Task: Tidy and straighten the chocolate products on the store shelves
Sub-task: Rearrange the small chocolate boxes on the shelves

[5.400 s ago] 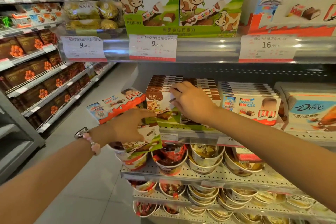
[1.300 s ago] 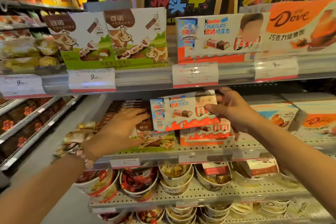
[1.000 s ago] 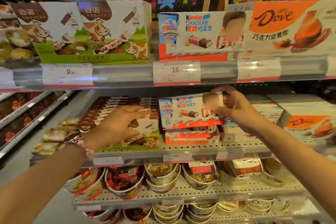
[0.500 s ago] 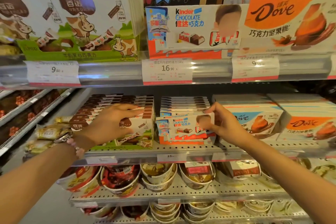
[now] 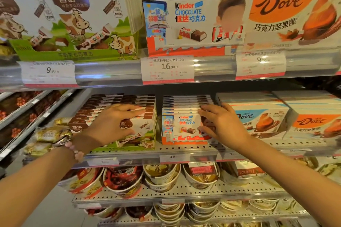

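On the perforated metal middle shelf (image 5: 184, 148), the front white-and-red Kinder chocolate box (image 5: 181, 128) is gripped at its right edge by the right hand (image 5: 224, 125), fingers curled over the top. The front brown-and-green cow-print chocolate box (image 5: 142, 131) is clasped by the left hand (image 5: 112, 125). Only a narrow gap separates the two rows.

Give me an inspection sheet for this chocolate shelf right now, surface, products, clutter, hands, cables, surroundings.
Surface: perforated metal shelf, price tags on its front rail.
Job's things: Kinder boxes standing in a row; cow boxes to their left; Dove boxes to their right.
Clutter: gold-wrapped sweets at the far left.
Hands: left hand grips the front cow box; right hand holds the front Kinder box.
Cables: nothing seen.
Surroundings: cups on the shelf below.
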Demonstrator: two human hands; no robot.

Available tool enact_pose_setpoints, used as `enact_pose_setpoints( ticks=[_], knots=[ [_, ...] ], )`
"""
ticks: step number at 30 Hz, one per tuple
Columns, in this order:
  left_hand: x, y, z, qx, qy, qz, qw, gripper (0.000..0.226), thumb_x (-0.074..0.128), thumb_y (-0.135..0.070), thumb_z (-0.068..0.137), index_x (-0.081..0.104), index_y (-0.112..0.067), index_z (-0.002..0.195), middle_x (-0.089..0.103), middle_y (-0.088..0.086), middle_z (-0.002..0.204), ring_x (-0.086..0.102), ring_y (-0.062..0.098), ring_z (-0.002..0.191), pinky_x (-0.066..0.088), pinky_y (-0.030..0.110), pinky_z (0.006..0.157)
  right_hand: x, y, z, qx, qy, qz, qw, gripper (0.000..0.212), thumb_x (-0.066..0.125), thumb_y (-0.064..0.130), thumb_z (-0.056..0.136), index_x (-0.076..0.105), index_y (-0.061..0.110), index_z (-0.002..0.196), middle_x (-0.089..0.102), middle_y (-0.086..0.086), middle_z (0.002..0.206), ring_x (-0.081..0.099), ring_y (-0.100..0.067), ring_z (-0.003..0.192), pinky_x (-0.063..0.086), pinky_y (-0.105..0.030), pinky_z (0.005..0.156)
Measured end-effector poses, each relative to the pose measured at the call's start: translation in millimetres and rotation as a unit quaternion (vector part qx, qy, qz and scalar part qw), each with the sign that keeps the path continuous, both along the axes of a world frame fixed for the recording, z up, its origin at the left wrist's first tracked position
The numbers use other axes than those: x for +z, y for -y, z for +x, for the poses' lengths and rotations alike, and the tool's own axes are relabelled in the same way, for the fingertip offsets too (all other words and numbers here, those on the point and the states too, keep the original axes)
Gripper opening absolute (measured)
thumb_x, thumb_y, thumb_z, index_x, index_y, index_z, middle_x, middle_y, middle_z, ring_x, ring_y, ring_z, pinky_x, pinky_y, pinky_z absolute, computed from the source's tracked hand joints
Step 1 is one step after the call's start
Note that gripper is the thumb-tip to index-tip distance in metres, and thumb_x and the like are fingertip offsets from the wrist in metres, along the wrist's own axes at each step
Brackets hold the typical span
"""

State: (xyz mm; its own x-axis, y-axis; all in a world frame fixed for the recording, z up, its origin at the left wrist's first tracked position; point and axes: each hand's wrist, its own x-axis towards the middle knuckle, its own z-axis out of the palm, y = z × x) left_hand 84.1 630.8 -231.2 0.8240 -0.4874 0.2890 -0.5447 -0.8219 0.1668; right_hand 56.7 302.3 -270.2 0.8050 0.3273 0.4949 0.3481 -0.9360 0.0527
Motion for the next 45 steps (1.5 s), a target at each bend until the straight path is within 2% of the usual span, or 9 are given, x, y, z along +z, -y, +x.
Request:
enact_pose_setpoints(
  ticks=[12,16,22,26,29,33,37,43,45],
  knots=[
    [8.9,5.2,-4.5,-0.006,-0.027,0.052,0.998,0.07,0.075,-0.026,0.076,0.042,-0.03,0.137,0.043,-0.006,0.141,0.041,0.017,0.125,0.031,0.03,0.102,16.9,0.9,-3.4,0.025,-0.077,-0.006,0.997,0.047,0.066,0.026,0.082,0.052,0.019,0.126,0.058,-0.002,0.127,0.055,-0.022,0.116,0.039,-0.035,0.098],
    [9.6,8.1,-8.1,0.014,-0.029,0.059,0.998,0.072,0.075,-0.025,0.076,0.04,-0.03,0.139,0.042,-0.005,0.143,0.039,0.017,0.128,0.03,0.033,0.106,15.4,-0.1,3.6,0.023,-0.071,0.004,0.997,0.041,0.062,0.024,0.083,0.053,0.021,0.122,0.061,0.0,0.123,0.057,-0.019,0.109,0.044,-0.032,0.091],
    [11.3,25.0,-18.7,0.046,-0.009,0.075,0.996,0.076,0.076,-0.031,0.073,0.04,-0.024,0.139,0.042,-0.002,0.143,0.043,0.019,0.126,0.034,0.035,0.104,17.4,4.2,-2.0,0.055,-0.08,0.028,0.995,0.046,0.066,0.021,0.08,0.052,0.019,0.124,0.057,-0.002,0.127,0.054,-0.021,0.114,0.044,-0.035,0.095],
    [10.7,38.3,-32.6,0.064,0.007,0.028,0.998,0.068,0.073,-0.03,0.076,0.044,-0.022,0.137,0.044,0.002,0.142,0.041,0.023,0.128,0.035,0.042,0.106,17.7,13.5,-15.7,0.099,-0.064,0.078,0.99,0.047,0.064,0.02,0.081,0.051,0.017,0.126,0.053,-0.004,0.132,0.052,-0.021,0.117,0.042,-0.034,0.098],
    [12.3,52.5,-43.8,0.077,0.033,-0.023,0.996,0.058,0.07,-0.027,0.079,0.049,-0.02,0.132,0.049,0.005,0.137,0.045,0.026,0.124,0.042,0.046,0.099,20.2,20.4,-31.2,0.118,-0.05,0.119,0.985,0.046,0.063,0.021,0.083,0.051,0.015,0.127,0.054,-0.003,0.13,0.051,-0.019,0.118,0.04,-0.032,0.098],
    [16.8,78.4,-62.2,0.102,0.044,-0.112,0.987,0.048,0.07,-0.022,0.079,0.055,-0.019,0.125,0.055,0.003,0.127,0.051,0.023,0.114,0.044,0.04,0.095,25.3,33.7,-52.4,0.13,-0.042,0.199,0.97,0.04,0.061,0.021,0.085,0.053,0.016,0.123,0.059,-0.002,0.12,0.053,-0.017,0.111,0.04,-0.027,0.093],
    [22.4,111.0,-83.4,0.072,0.02,-0.207,0.976,0.033,0.07,-0.016,0.078,0.06,-0.025,0.108,0.064,-0.007,0.095,0.057,0.008,0.079,0.047,0.027,0.076,31.6,51.3,-74.3,0.131,-0.065,0.272,0.951,0.036,0.059,0.022,0.087,0.052,0.018,0.122,0.062,0.002,0.104,0.058,-0.009,0.093,0.051,-0.028,0.081],
    [29.1,144.0,-111.8,0.009,-0.05,-0.301,0.952,0.02,0.071,-0.013,0.077,0.065,-0.028,0.088,0.065,0.0,0.07,0.059,0.018,0.069,0.048,0.026,0.064,32.8,75.3,-107.8,0.122,-0.124,0.365,0.915,0.03,0.059,0.02,0.088,0.051,0.024,0.117,0.06,0.012,0.078,0.056,-0.005,0.064,0.048,-0.023,0.06],
    [30.6,152.2,-119.7,-0.012,-0.061,-0.312,0.948,0.017,0.072,-0.013,0.077,0.066,-0.027,0.086,0.066,-0.004,0.077,0.059,0.019,0.071,0.048,0.025,0.061,32.0,82.1,-119.2,0.123,-0.127,0.389,0.904,0.028,0.059,0.02,0.088,0.053,0.024,0.115,0.059,0.012,0.073,0.056,-0.006,0.061,0.047,-0.024,0.059]
  ],
)
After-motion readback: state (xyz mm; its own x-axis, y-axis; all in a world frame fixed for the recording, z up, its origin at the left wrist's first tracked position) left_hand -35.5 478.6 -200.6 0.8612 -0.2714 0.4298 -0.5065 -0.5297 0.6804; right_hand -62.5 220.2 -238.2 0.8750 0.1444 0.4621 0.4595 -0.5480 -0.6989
